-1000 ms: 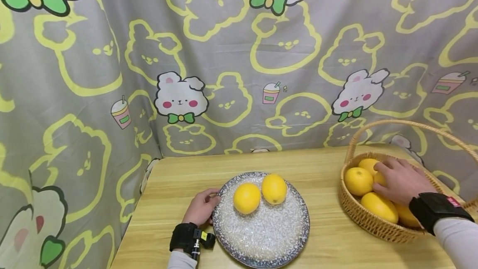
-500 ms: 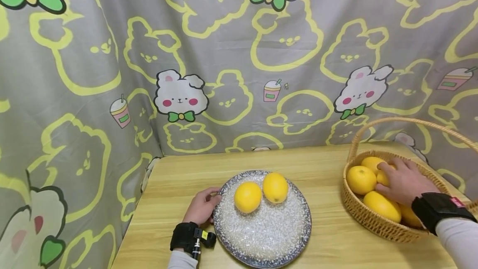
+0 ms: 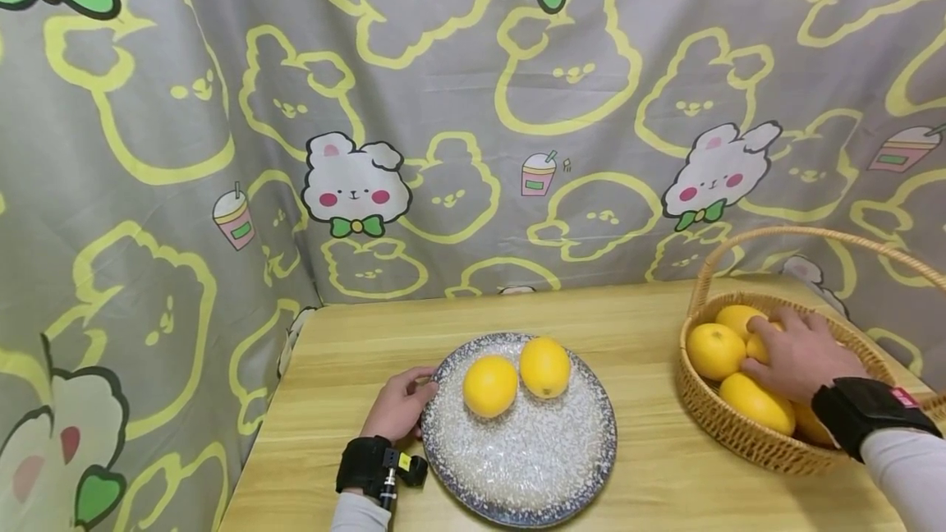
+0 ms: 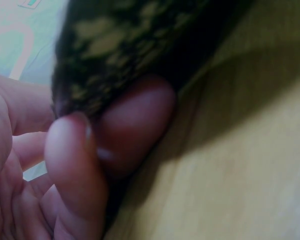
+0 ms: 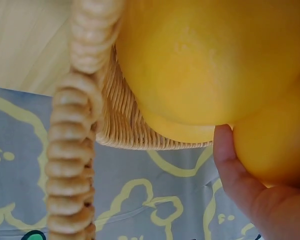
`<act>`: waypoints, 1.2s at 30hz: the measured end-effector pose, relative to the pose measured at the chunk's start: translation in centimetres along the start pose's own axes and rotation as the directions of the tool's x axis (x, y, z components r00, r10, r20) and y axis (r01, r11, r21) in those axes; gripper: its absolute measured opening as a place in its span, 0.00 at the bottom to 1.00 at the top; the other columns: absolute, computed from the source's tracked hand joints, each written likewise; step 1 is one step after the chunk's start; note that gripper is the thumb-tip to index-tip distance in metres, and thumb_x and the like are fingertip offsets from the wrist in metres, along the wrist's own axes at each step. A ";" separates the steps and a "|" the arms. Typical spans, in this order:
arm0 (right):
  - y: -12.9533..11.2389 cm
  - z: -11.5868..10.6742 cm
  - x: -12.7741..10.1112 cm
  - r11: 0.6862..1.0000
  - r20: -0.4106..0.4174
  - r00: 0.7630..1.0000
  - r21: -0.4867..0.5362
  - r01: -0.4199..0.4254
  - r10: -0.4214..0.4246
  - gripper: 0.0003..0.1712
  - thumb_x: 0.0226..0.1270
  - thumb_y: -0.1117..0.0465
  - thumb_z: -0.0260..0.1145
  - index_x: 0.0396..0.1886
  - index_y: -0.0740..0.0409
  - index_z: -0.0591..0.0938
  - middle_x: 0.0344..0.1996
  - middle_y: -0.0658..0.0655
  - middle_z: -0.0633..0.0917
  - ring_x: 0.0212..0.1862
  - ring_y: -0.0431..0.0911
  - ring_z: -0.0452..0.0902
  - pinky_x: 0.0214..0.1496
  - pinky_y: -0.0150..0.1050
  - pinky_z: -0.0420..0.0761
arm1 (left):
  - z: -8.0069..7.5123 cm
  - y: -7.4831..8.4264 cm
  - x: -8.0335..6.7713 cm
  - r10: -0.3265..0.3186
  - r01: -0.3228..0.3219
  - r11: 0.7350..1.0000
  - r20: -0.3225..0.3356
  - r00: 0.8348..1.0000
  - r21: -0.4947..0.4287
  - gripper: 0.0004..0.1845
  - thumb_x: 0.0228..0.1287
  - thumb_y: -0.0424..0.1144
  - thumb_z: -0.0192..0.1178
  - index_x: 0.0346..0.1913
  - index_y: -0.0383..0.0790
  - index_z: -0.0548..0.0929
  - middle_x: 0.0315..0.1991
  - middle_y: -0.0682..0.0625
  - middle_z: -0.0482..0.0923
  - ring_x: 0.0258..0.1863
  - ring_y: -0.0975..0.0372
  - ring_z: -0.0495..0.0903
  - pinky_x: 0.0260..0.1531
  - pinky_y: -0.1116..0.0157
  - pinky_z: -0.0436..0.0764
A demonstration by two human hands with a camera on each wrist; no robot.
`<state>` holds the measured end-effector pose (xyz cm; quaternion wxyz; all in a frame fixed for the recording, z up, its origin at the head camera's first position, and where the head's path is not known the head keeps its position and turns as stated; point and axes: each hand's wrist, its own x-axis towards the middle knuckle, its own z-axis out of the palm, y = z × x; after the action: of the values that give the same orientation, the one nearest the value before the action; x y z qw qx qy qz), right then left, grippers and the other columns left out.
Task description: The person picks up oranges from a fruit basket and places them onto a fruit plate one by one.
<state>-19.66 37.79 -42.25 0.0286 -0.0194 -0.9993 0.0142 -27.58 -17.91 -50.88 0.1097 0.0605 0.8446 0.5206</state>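
A speckled grey plate [image 3: 517, 466] with a dark rim lies on the table, bearing two round yellow fruits [image 3: 490, 386]. My left hand [image 3: 400, 405] holds the plate's left edge between thumb and fingers; the left wrist view shows a fingertip [image 4: 140, 120] against the rim's underside. At the right, my right hand [image 3: 801, 355] reaches into a wicker basket [image 3: 705, 417] and grips a yellow fruit [image 5: 280, 135], mostly hidden under the palm in the head view. Around it in the basket lie several more yellow fruits, including an elongated, mango-like one [image 3: 757, 403].
The basket's tall handle [image 3: 805, 231] arches over the right hand. A light wooden table [image 3: 414, 323] carries everything. Behind and left of it hangs a grey curtain [image 3: 443, 80] with cartoon prints. Bare tabletop [image 3: 643, 368] lies between plate and basket.
The head view has shifted slightly, so the curtain prints sit a little higher. Both hands, the plate and the fruits keep nearly the same places relative to one another.
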 end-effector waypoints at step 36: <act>0.3 0.3 0.4 1.000 0.006 1.000 -0.002 -0.013 0.013 0.37 0.68 0.42 0.67 0.62 0.67 0.75 0.61 0.82 0.66 0.58 0.84 0.57 0.43 0.80 0.74 | -0.2 0.1 -0.1 0.004 -0.004 1.000 0.006 1.000 -0.004 0.21 0.78 0.43 0.57 0.68 0.44 0.80 0.36 0.44 0.83 0.13 0.64 0.72 0.15 0.66 0.79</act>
<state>-20.02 38.08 -42.58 0.0255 -0.0258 -0.9993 0.0134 -27.48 -18.02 -50.68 0.1113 0.0638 0.8431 0.5222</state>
